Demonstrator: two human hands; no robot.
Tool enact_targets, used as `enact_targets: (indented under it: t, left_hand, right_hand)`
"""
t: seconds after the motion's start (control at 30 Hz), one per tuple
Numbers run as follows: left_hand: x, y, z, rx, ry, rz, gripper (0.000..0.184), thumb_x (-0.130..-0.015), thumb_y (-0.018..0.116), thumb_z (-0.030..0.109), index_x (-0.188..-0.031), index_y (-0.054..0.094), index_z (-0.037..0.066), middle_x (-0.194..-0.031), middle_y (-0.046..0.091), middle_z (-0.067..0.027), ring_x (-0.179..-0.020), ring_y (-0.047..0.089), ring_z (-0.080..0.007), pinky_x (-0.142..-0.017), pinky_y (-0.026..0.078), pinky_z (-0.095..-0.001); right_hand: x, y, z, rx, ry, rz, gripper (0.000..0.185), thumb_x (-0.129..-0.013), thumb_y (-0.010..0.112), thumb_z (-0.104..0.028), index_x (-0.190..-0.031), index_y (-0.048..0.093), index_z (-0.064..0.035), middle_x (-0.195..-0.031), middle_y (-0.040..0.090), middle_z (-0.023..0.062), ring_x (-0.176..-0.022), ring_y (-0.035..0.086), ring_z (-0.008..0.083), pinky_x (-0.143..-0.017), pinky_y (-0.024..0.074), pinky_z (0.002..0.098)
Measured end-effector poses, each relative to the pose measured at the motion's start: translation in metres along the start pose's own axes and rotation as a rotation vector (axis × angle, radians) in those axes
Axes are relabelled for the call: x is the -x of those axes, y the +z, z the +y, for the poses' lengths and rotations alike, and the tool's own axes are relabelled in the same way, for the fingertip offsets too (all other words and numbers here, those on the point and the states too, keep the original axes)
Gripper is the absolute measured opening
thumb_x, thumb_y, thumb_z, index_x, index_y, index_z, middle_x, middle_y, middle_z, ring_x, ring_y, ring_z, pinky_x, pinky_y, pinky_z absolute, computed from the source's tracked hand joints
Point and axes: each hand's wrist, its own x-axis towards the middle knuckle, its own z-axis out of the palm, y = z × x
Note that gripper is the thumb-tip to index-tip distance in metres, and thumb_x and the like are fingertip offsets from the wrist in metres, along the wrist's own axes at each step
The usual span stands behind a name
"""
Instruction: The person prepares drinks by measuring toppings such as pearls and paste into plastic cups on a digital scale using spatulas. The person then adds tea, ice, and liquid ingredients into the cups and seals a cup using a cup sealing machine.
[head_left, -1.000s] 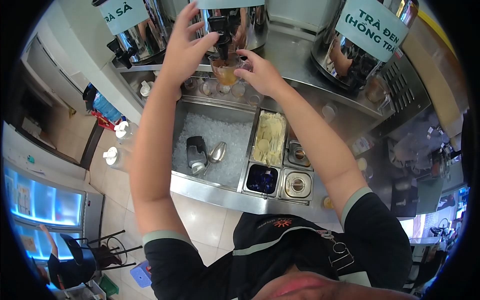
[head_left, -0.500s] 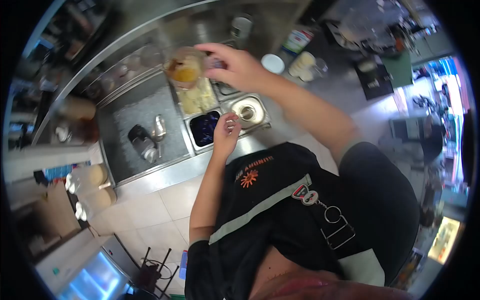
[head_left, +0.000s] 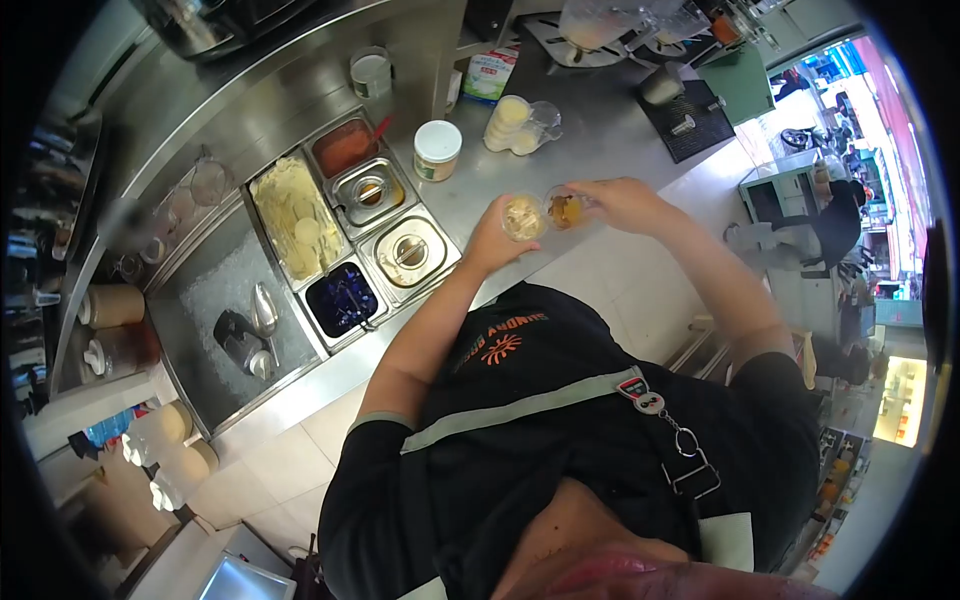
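My left hand (head_left: 492, 240) is wrapped round a clear cup (head_left: 523, 217) with pale, lumpy contents, held over the counter's front edge. Right beside it, my right hand (head_left: 620, 205) grips a small glass jug (head_left: 565, 209) holding amber liquid, its rim close to the cup's. Whether the two rims touch is hard to tell. A white-lidded jar (head_left: 437, 150) stands on the counter behind my left hand. Farther back are cups with pale yellow contents (head_left: 511, 122).
To the left, steel pans hold a pale yellow paste (head_left: 297, 220), dark jelly (head_left: 341, 300) and red contents (head_left: 345, 148); others are lidded (head_left: 408, 251). An ice bin (head_left: 220, 290) contains a scoop. A black mat (head_left: 684, 120) lies at the back right. Another person (head_left: 835, 225) is far right.
The view has swung right along the counter. My right hand has brought the jug from over the pans to the front edge, and my left hand has taken hold of the cup.
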Motion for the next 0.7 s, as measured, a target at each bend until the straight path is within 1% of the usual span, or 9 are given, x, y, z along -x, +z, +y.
enact_targets:
  t: [0.03, 0.17, 0.23, 0.33, 0.47, 0.53, 0.6, 0.67, 0.7]
  left_hand:
    - [0.001, 0.005, 0.000, 0.081, -0.047, 0.000, 0.098, -0.058, 0.093, 0.025, -0.137, 0.042, 0.000, -0.132, 0.055, -0.0198, -0.125, 0.053, -0.0330, -0.105, 0.043, -0.0399]
    - [-0.003, 0.022, -0.002, 0.048, 0.007, 0.073, 0.088, -0.058, 0.092, 0.023, -0.130, 0.046, 0.002, -0.124, 0.058, -0.0182, -0.117, 0.057, -0.0329, -0.099, 0.047, -0.0395]
    - [-0.002, 0.026, 0.008, -0.089, 0.022, 0.167, 0.078, -0.060, 0.091, 0.021, -0.124, 0.050, 0.003, -0.120, 0.060, -0.0177, -0.113, 0.059, -0.0342, -0.096, 0.048, -0.0391]
    - [-0.003, 0.034, 0.015, -0.006, 0.005, 0.221, 0.073, -0.060, 0.090, 0.019, -0.121, 0.053, 0.004, -0.117, 0.061, -0.0172, -0.109, 0.060, -0.0354, -0.093, 0.049, -0.0403]
    - [0.000, 0.032, 0.015, 0.011, -0.001, 0.316, 0.071, -0.059, 0.091, 0.019, -0.119, 0.054, 0.004, -0.114, 0.062, -0.0163, -0.107, 0.061, -0.0349, -0.092, 0.049, -0.0408]
    - [0.004, 0.022, 0.014, 0.047, -0.028, 0.212, 0.084, -0.064, 0.091, 0.013, -0.132, 0.043, 0.000, -0.125, 0.057, -0.0156, -0.119, 0.057, -0.0260, -0.102, 0.045, -0.0358]
    - [0.015, 0.007, 0.031, 0.041, -0.051, 0.266, 0.087, -0.064, 0.091, 0.013, -0.134, 0.042, -0.001, -0.127, 0.056, -0.0153, -0.120, 0.056, -0.0252, -0.103, 0.045, -0.0357]
    - [0.028, -0.013, 0.050, 0.031, -0.075, 0.332, 0.090, -0.063, 0.092, 0.012, -0.135, 0.040, -0.001, -0.128, 0.055, -0.0150, -0.122, 0.055, -0.0245, -0.105, 0.044, -0.0355]
    - [0.034, -0.024, 0.056, 0.092, -0.052, 0.350, 0.091, -0.063, 0.092, 0.012, -0.136, 0.039, -0.001, -0.129, 0.054, -0.0148, -0.122, 0.055, -0.0242, -0.105, 0.044, -0.0356]
  right_hand:
    - [-0.009, 0.000, -0.003, 0.088, 0.010, -0.127, 0.053, -0.085, 0.069, -0.026, -0.135, 0.055, -0.0193, -0.100, 0.071, 0.0140, -0.087, 0.068, 0.0354, -0.078, 0.0527, 0.0461]
    - [-0.043, -0.004, -0.020, 0.226, -0.128, -0.168, 0.045, -0.086, 0.068, -0.026, -0.129, 0.060, -0.0173, -0.099, 0.072, 0.0118, -0.088, 0.068, 0.0317, -0.077, 0.0526, 0.0452]
    - [-0.065, -0.005, -0.035, 0.464, -0.154, -0.358, 0.020, -0.084, 0.066, -0.021, -0.097, 0.074, -0.0086, -0.093, 0.074, 0.0112, -0.084, 0.071, 0.0301, -0.068, 0.0548, 0.0434]
    - [-0.079, -0.006, -0.067, 0.564, -0.078, -0.413, 0.014, -0.081, 0.068, -0.019, -0.082, 0.075, -0.0070, -0.089, 0.074, 0.0108, -0.083, 0.071, 0.0279, -0.065, 0.0551, 0.0423]
    - [-0.083, -0.010, -0.064, 0.613, -0.143, -0.491, 0.019, -0.081, 0.069, -0.021, -0.097, 0.075, -0.0112, -0.091, 0.074, 0.0103, -0.083, 0.071, 0.0291, -0.064, 0.0546, 0.0434]
    - [-0.068, -0.026, -0.042, 0.372, -0.191, -0.359, 0.037, -0.082, 0.069, -0.018, -0.118, 0.069, -0.0166, -0.093, 0.073, 0.0108, -0.084, 0.070, 0.0305, -0.066, 0.0542, 0.0430]
    - [-0.048, -0.020, 0.001, 0.158, -0.376, 0.008, 0.051, -0.082, 0.070, -0.016, -0.132, 0.061, -0.0210, -0.098, 0.071, 0.0131, -0.087, 0.068, 0.0327, -0.070, 0.0535, 0.0431]
    - [-0.030, -0.046, -0.002, -0.046, -0.236, -0.070, 0.055, -0.082, 0.071, -0.011, -0.135, 0.059, -0.0182, -0.097, 0.071, 0.0115, -0.083, 0.067, 0.0247, -0.071, 0.0518, 0.0367]
    - [-0.026, -0.050, -0.006, -0.040, -0.269, -0.074, 0.055, -0.082, 0.071, -0.011, -0.135, 0.059, -0.0182, -0.097, 0.071, 0.0115, -0.083, 0.067, 0.0247, -0.071, 0.0518, 0.0367]
